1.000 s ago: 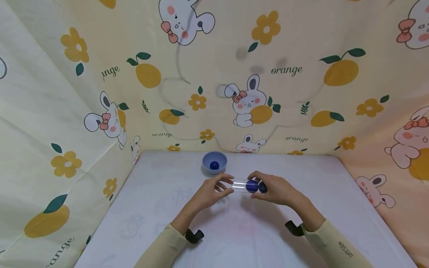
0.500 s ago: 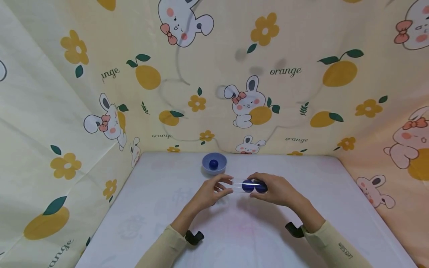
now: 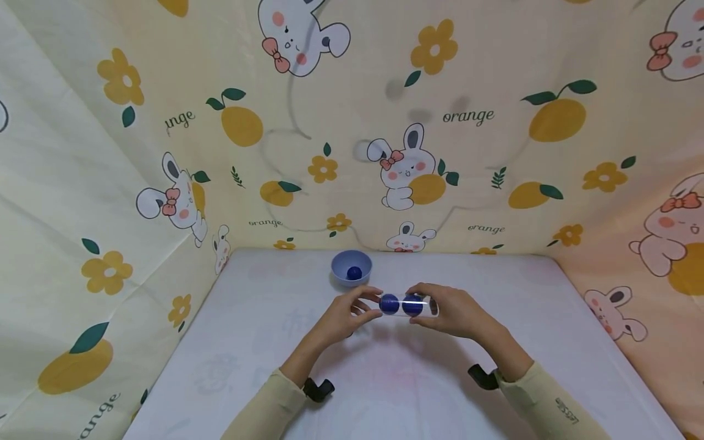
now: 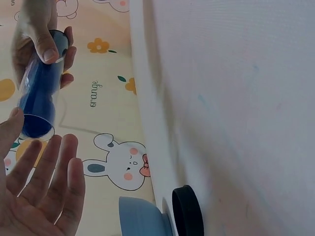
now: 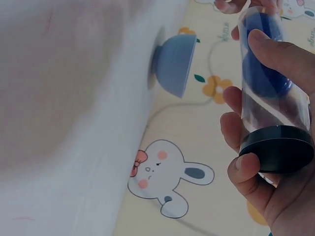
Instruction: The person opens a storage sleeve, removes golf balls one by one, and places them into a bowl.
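My right hand (image 3: 451,310) grips a clear plastic tube (image 5: 251,110) around its right part, near the black cap (image 5: 278,152) on that end. The tube lies almost level above the table. Two blue balls sit in it, a left ball (image 3: 388,304) at the open mouth and a right ball (image 3: 412,305) beside it. At that mouth my left hand (image 3: 341,315) is spread with slightly bent fingers, fingertips right by the rim. Behind the hands stands a light blue bowl (image 3: 338,278) with another blue ball (image 3: 354,273) in it.
A black ring-shaped lid (image 4: 188,211) is on the table near the bowl, hidden under my left hand in the head view. The white table (image 3: 220,373) meets a printed cloth wall (image 3: 473,171) behind and at both sides.
Both balls have slid left along the tube, from the capped end to the open mouth. The ball in the bowl has shifted slightly. My hands stay nearly in place.
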A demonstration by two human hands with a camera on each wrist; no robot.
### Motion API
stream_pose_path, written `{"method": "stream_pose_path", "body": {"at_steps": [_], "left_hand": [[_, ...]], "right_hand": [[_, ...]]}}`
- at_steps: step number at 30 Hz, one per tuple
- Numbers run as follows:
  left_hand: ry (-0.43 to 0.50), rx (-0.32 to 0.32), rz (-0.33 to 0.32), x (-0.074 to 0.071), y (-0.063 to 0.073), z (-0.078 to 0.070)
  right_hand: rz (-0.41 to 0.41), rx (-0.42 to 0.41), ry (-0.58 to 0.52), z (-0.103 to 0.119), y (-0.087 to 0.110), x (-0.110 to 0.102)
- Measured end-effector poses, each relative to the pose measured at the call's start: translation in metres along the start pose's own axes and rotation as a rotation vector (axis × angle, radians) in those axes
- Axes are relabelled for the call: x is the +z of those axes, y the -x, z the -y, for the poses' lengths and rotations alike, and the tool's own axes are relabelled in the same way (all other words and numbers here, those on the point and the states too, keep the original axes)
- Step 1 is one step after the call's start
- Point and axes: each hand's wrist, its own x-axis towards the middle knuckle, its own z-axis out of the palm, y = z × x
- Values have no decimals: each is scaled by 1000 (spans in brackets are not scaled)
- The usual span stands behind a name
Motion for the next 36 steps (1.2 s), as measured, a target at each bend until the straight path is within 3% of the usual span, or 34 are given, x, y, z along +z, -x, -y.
{"method": "stream_pose_path", "body": {"at_steps": [16, 26, 36], "left_hand": [[-11, -37, -18, -5, 6, 3], [-23, -71, -65, -14, 7, 11], [-56, -91, -111, -24, 3, 18]], "right_hand": [[-19, -57, -4, 0, 2, 4], [3, -8, -53, 0, 4, 8], [-36, -88, -82, -1, 6, 8]]}}
